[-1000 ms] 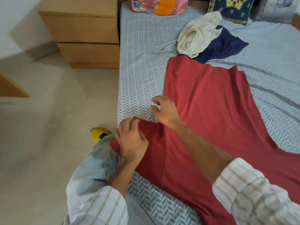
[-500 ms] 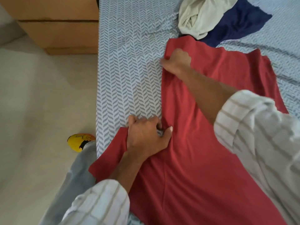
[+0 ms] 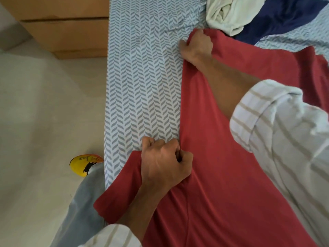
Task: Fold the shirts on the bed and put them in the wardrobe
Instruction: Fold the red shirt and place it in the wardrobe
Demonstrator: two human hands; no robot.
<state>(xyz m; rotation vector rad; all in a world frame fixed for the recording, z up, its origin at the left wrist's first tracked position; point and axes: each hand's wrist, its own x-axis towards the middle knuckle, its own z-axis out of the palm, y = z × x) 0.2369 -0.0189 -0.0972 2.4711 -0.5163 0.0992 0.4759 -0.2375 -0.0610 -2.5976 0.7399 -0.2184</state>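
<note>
While red shirt (image 3: pixel 222 166) lies flat near bed (image 3: pixel 142 77) left edge, L hand (image 3: pixel 165 163) pinches its sleeve seam, R hand (image 3: pixel 197 45) grips far hem corner; both fists curled on fabric.

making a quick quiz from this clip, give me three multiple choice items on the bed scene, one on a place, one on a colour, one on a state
1. Where does the cream garment lie?
A. on the floor
B. on the bed beyond the red shirt
C. in the drawer unit

2. What colour is the shirt that both hands grip?
A. red
B. green
C. black

3. What is the left hand doing?
A. resting flat and open
B. hanging off the bed
C. gripping the shirt's edge

Answers:
1 B, it sits bunched on the patterned bedsheet, partly over the navy garment.
2 A, the red shirt is spread out.
3 C, its fingers curl into the fabric, as do the right hand fingers farther up.
</note>
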